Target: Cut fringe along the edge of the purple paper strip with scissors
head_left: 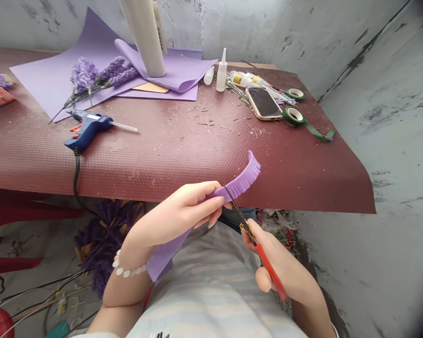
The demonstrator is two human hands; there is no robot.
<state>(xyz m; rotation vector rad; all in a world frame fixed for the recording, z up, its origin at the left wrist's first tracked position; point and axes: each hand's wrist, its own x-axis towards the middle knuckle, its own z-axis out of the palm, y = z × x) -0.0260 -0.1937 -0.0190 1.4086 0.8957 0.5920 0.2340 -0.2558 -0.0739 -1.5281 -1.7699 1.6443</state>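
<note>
striped shirt (211, 281) at bottom centre, hands near but apart (not touching): left hand (172, 216) pinches the fringed purple foam strip (241, 185) steady mid-frame, right hand (277, 267) grips orange-handled scissors (270, 267) with blades at its edge.

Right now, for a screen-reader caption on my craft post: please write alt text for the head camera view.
The right hand snips fringe into a purple strip with orange-handled scissors, while the left hand holds the strip. On the maroon table beyond lie a blue hot glue gun, purple lavender stems, a phone and green tape rolls.
</note>
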